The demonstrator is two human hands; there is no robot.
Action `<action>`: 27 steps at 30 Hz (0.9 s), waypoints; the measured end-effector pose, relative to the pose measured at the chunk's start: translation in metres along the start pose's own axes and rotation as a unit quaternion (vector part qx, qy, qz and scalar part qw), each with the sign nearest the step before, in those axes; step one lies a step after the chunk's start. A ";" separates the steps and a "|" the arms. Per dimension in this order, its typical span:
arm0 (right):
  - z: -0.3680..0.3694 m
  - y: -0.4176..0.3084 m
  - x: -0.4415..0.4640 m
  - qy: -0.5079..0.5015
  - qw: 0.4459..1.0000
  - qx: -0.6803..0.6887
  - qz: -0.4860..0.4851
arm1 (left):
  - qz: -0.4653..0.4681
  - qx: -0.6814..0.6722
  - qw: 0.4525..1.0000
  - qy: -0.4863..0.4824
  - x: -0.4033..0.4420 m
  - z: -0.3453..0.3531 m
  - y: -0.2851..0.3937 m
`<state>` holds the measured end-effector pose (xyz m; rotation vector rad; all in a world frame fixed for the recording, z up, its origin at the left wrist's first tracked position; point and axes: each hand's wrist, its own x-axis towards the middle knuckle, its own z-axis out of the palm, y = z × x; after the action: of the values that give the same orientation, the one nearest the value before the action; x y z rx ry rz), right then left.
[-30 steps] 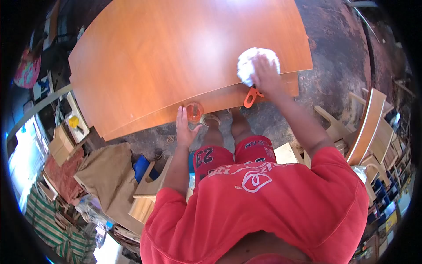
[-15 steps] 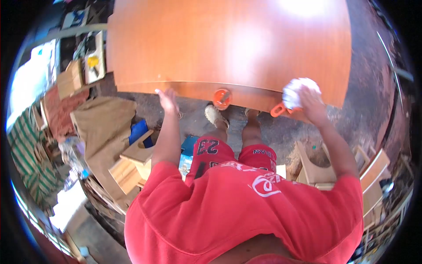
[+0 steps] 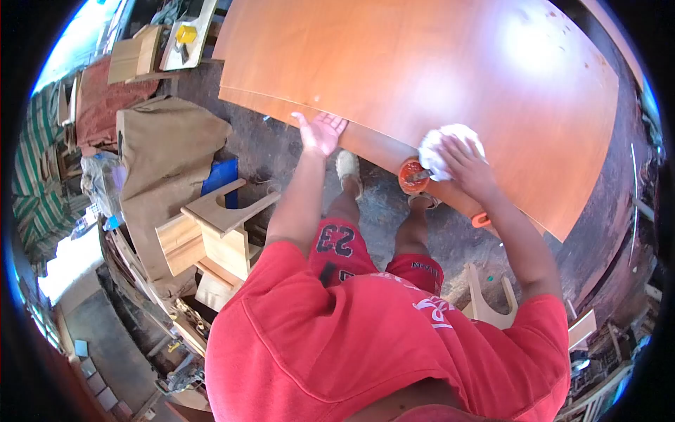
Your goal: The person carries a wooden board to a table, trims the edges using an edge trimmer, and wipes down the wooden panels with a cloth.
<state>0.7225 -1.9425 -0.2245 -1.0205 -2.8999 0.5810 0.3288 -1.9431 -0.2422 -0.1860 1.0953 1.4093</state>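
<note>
My right hand (image 3: 465, 164) presses a bunched white cloth (image 3: 450, 146) on the glossy orange-brown wooden panel (image 3: 365, 63), close to its near edge. Just left of the cloth, an orange cup (image 3: 410, 176) with a tool standing in it sits on the lower board along that edge. An orange handle (image 3: 481, 220) pokes out at the edge below my right wrist. My left hand (image 3: 323, 133) is palm up with its fingers apart at the panel's near edge, holding nothing.
Cut wooden pieces (image 3: 228, 211) and a brown cloth (image 3: 162, 155) lie on the left. A yellow object (image 3: 186, 34) rests on a white board at the upper left. Another curved wooden piece (image 3: 490, 302) is near my right leg. My feet stand below the panel's edge.
The view has swung, shifting the panel and surroundings. The white cloth has moved in my right hand from beside the orange handle to beside the cup. My left hand has turned palm up.
</note>
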 end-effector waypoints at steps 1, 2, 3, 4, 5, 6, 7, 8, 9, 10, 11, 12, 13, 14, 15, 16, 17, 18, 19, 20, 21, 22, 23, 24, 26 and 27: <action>0.007 -0.012 0.036 0.016 0.999 0.001 -0.035 | 0.003 -0.007 1.000 0.003 0.004 -0.007 0.005; 0.011 -0.026 0.070 0.028 0.998 -0.002 -0.055 | -0.013 0.006 1.000 -0.026 0.009 -0.015 0.011; 0.016 -0.039 0.104 0.038 0.997 -0.003 -0.073 | -0.029 0.019 0.998 -0.056 0.013 -0.022 0.016; 0.020 -0.052 0.136 0.048 0.995 -0.005 -0.090 | -0.001 0.006 1.000 0.003 0.016 -0.020 0.026; 0.022 -0.068 0.165 0.042 0.995 -0.008 -0.092 | -0.003 -0.001 1.000 0.004 0.024 -0.026 0.041; 0.023 -0.083 0.194 0.039 0.994 -0.031 -0.098 | 0.060 -0.022 0.998 0.022 0.035 -0.034 0.059; 0.024 -0.095 0.220 0.037 0.992 -0.055 -0.105 | 0.124 -0.043 0.991 0.041 0.046 -0.041 0.081; 0.031 -0.107 0.245 0.031 0.992 -0.059 -0.109 | 0.130 -0.072 0.989 0.025 0.056 -0.048 0.106; 0.036 -0.116 0.269 0.042 0.992 -0.044 -0.107 | 0.130 -0.083 0.988 0.026 0.068 -0.052 0.126; 0.040 -0.123 0.290 0.051 0.993 -0.026 -0.106 | 0.109 -0.032 0.993 0.011 0.079 -0.061 0.144; 0.038 -0.130 0.305 0.036 0.993 -0.025 -0.110 | 0.081 0.019 0.997 0.002 0.074 -0.065 0.157; 0.034 -0.130 0.314 0.030 0.992 -0.018 -0.119 | 0.047 0.058 0.996 0.040 0.070 -0.069 0.163; 0.028 -0.128 0.316 0.015 0.991 -0.012 -0.131 | 0.032 0.038 0.997 0.054 0.055 -0.083 0.164; 0.029 -0.129 0.316 0.019 0.993 -0.012 -0.119 | 0.040 0.154 0.987 0.006 0.035 -0.107 0.170; 0.023 -0.131 0.317 0.001 0.994 -0.006 -0.105 | 0.047 0.269 0.961 -0.045 0.013 -0.134 0.174; 0.019 -0.131 0.320 -0.007 0.994 0.000 -0.109 | 0.009 0.249 0.968 0.035 -0.011 -0.153 0.177; 0.017 -0.135 0.321 -0.010 0.993 0.003 -0.115 | 0.014 0.236 0.971 0.035 -0.006 -0.177 0.183; 0.020 -0.142 0.317 -0.023 0.992 0.002 -0.123 | 0.011 0.274 0.959 0.068 -0.010 -0.212 0.178; 0.023 -0.147 0.315 -0.035 0.994 -0.010 -0.101 | 0.005 0.310 0.945 0.102 -0.012 -0.245 0.165; 0.024 -0.145 0.328 -0.033 0.996 -0.030 -0.081 | 0.011 0.299 0.949 0.103 0.005 -0.271 0.156; 0.031 -0.145 0.332 -0.033 0.996 -0.036 -0.078 | -0.014 0.355 0.932 0.080 0.029 -0.302 0.143; 0.044 -0.153 0.325 -0.030 0.997 -0.057 -0.038 | -0.048 0.414 0.908 0.051 0.050 -0.342 0.121; 0.054 -0.157 0.333 -0.018 0.996 -0.085 -0.002 | -0.022 0.562 0.827 -0.004 0.084 -0.415 0.081; 0.063 -0.160 0.348 -0.008 0.995 -0.097 0.003 | 0.016 0.690 0.722 -0.055 0.123 -0.469 0.056; 0.080 -0.175 0.361 0.028 0.992 -0.121 0.039 | -0.039 0.721 0.691 -0.030 0.126 -0.444 0.085; 0.079 -0.184 0.362 0.015 0.992 -0.120 0.041 | -0.100 0.756 0.647 -0.008 0.110 -0.422 0.096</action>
<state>0.3168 -1.8817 -0.2734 -1.1680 -2.9646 0.2179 0.0157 -2.1349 -0.4962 0.8982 1.8128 -0.0617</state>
